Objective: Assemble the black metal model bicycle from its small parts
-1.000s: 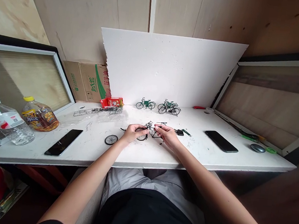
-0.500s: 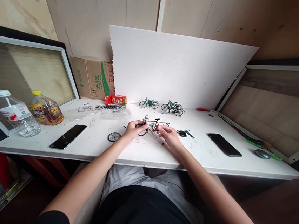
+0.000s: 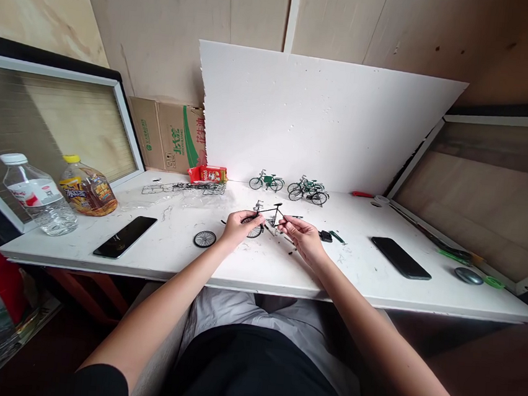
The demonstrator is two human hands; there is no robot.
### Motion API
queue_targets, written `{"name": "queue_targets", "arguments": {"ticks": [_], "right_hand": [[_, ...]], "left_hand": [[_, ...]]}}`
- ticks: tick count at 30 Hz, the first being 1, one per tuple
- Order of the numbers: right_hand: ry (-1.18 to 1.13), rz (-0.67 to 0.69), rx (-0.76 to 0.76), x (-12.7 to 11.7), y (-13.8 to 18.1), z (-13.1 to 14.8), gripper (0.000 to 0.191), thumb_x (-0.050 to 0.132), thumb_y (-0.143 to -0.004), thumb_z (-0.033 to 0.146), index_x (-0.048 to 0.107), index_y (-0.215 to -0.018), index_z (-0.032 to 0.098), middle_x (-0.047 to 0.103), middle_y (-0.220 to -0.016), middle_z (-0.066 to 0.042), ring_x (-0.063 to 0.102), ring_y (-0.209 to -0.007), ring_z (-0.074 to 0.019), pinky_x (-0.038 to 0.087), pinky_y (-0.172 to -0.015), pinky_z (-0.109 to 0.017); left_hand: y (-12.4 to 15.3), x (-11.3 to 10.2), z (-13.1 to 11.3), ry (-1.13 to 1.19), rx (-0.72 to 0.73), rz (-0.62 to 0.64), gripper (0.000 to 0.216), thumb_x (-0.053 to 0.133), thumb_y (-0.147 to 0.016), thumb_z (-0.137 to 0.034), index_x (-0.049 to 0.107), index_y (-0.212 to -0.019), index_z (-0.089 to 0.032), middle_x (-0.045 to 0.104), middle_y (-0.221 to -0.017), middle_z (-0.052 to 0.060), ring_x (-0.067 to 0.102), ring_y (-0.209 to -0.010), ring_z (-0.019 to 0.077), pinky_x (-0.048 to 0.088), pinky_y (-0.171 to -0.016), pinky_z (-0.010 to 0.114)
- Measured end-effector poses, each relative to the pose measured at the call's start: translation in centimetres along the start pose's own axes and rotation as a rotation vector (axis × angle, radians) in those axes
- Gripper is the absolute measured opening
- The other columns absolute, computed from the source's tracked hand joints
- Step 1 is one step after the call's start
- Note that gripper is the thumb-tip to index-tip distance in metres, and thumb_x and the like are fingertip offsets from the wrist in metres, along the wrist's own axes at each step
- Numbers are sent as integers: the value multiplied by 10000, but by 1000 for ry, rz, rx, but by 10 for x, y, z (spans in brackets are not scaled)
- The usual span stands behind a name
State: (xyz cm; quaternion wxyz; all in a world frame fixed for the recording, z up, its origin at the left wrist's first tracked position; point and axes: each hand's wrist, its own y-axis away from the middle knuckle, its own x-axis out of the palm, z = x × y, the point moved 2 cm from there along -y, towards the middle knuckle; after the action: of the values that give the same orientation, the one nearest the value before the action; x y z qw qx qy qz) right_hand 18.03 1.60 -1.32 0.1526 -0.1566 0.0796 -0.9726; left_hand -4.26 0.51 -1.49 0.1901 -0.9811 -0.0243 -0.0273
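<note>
Between my two hands is a small black model bicycle (image 3: 269, 211) with handlebars, a saddle and a front wheel. My left hand (image 3: 241, 227) is closed on its front end, at the wheel. The fingers of my right hand (image 3: 302, 233) pinch the rear of the frame, where no wheel shows. A loose spoked wheel (image 3: 204, 239) lies flat on the white table (image 3: 247, 271), left of my left hand. Beyond my right hand are a small black part (image 3: 326, 236) and a green strip (image 3: 337, 237). Some small parts under the bicycle are too fine to make out.
Finished-looking model bicycles (image 3: 266, 181) stand at the back before a white board (image 3: 328, 117). A black wire sprue (image 3: 181, 187) and a red packet (image 3: 208, 174) lie back left. Two bottles (image 3: 90, 187) and a phone (image 3: 124, 237) are left, another phone (image 3: 401, 258) right.
The rear of the bicycle frame shows more plainly between my right fingers, and the silvery parts below have shifted. The whole view has turned slightly. Both hands keep their grip.
</note>
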Motion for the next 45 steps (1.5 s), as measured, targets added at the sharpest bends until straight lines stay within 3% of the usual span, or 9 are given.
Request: {"name": "queue_targets", "arguments": {"ticks": [7, 14, 17, 19, 22, 27, 31, 40, 45], "right_hand": [[211, -71, -142, 2, 4, 1, 406, 926, -769, 470, 839, -1071, 212, 825, -1030, -103, 778, -914, -253, 629, -879, -415], [799, -62, -737, 19, 25, 11, 145, 736, -985, 324, 832, -1065, 250, 809, -994, -91, 747, -857, -234, 601, -734, -373], [900, 58, -899, 24, 30, 9, 171, 699, -1010, 240, 819, -1130, 265, 801, -1017, -92, 753, -888, -224, 606, -743, -366], [954, 98, -933, 24, 29, 5, 185, 697, -1010, 214, 817, -1141, 266, 797, -1025, -95, 750, -893, -219, 604, -741, -361], [1001, 103, -943, 22, 24, -1, 178, 712, -998, 203, 821, -1126, 261, 791, -1010, -94, 741, -889, -219, 601, -746, -360], [1039, 78, -893, 19, 17, -7, 145, 710, -1002, 227, 830, -1078, 254, 778, -982, -92, 729, -903, -225, 602, -764, -364], [1108, 106, -882, 21, 18, -9, 163, 674, -1027, 249, 828, -1081, 245, 768, -981, -95, 693, -911, -230, 583, -791, -384], [1246, 203, -746, 18, 13, 6, 295, 615, -1038, 176, 782, -1272, 242, 761, -1018, -108, 637, -979, -266, 557, -832, -397], [1461, -79, -412, -32, -8, 27, 324, 567, -1036, 136, 756, -1294, 187, 779, -1203, -142, 602, -1200, -334, 516, -979, -487]], "left_hand": [[-7, -4, 11, -39, 48, -68, 437, 873, -780, -523, 812, -965, -132, 812, -1025, 126, 724, -947, 243, 530, -875, 332], [-8, -12, 18, -169, 80, -247, 444, 869, -793, -470, 772, -1113, -179, 744, -1284, 155, 678, -1226, 273, 503, -1014, 349], [-7, -18, 17, -211, -32, -416, 553, 943, -692, -491, 716, -1072, -161, 734, -1191, 144, 703, -1037, 233, 518, -876, 308], [-6, -16, 16, -141, -156, -344, 522, 930, -700, -537, 697, -954, -145, 739, -963, 99, 695, -834, 192, 501, -761, 286], [-3, -10, 11, 59, -299, -111, 415, 865, -788, -503, 712, -857, -124, 735, -827, 92, 711, -754, 184, 519, -742, 290], [-2, -9, 2, 353, -389, 28, 247, 752, -768, -177, 749, -1005, -106, 793, -1142, 177, 783, -946, 232, 600, -913, 362], [-4, -11, -1, 542, -499, 98, 364, 654, -809, -286, 728, -1105, -87, 786, -1176, 217, 787, -1018, 317, 645, -867, 443], [3, -7, 1, 394, -409, 116, 275, 843, -833, -224, 717, -1058, -129, 788, -1172, 145, 774, -1063, 259, 636, -959, 382], [3, -12, -5, 203, -443, 93, 311, 841, -849, -291, 708, -1067, -114, 801, -1101, 181, 794, -990, 272, 657, -877, 379]]}}
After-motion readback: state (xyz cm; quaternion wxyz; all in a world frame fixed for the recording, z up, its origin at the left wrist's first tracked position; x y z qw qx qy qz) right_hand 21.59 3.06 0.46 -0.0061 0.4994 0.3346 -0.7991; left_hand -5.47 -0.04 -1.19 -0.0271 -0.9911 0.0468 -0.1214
